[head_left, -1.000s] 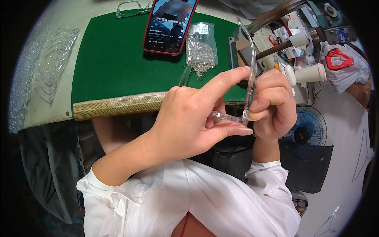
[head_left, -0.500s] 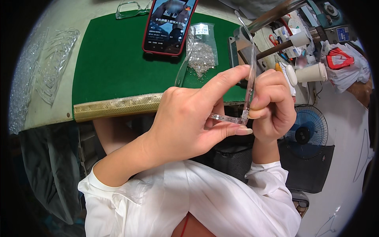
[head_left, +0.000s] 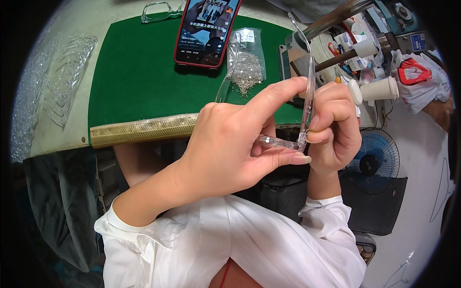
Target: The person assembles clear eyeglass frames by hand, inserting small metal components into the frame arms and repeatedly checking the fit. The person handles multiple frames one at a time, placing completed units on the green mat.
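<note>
A pair of clear eyeglass frames is held up in front of the mat's near edge. My left hand grips the front of it, its thumb below the hinge corner and its index finger reaching up to one temple. My right hand is closed at the same corner, with thumb and fingertips pressed against the base of that temple. Whether a small part sits in those fingertips is hidden. The other temple rises past my left knuckles, in front of a plastic bag with tiny metal pieces spilling from it.
A green mat covers the table, with a gold strip along its front edge. A phone in a red case lies at the back. Clear frame parts are at left. A bench machine, white cup and blue fan are at right.
Both hands and the eyeglass frames have shifted very slightly right. The grip looks the same. The picture on the phone screen has changed.
</note>
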A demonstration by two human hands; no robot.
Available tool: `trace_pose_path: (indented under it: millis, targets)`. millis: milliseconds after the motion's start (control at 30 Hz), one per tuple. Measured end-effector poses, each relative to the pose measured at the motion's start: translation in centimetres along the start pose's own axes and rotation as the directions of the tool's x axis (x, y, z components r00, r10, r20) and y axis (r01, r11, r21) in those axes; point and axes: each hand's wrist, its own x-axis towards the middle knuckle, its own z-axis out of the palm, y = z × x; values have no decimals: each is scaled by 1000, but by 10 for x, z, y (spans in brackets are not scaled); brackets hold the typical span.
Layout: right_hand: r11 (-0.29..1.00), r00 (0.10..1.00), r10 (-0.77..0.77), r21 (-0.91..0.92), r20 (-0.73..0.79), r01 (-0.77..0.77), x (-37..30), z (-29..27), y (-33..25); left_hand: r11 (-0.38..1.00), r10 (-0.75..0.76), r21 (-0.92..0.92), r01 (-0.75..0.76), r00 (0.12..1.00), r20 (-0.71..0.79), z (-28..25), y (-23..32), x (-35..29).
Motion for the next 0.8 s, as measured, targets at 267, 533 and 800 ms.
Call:
trace_pose_path:
  millis: [267,533,800]
  targets:
    - [999,999,-9,-38,40,11,0,-6,0,999,24,23,-24,1000,5,1,-2,-1]
    - [1000,1000,-5,-4,2,5,0,0,1,971,-126,-193,142,988,94,-2,1,0]
    - [1000,1000,2,29,-2,-2,-1,-1,2,955,-120,-262,141,988,94,-1,0,1]
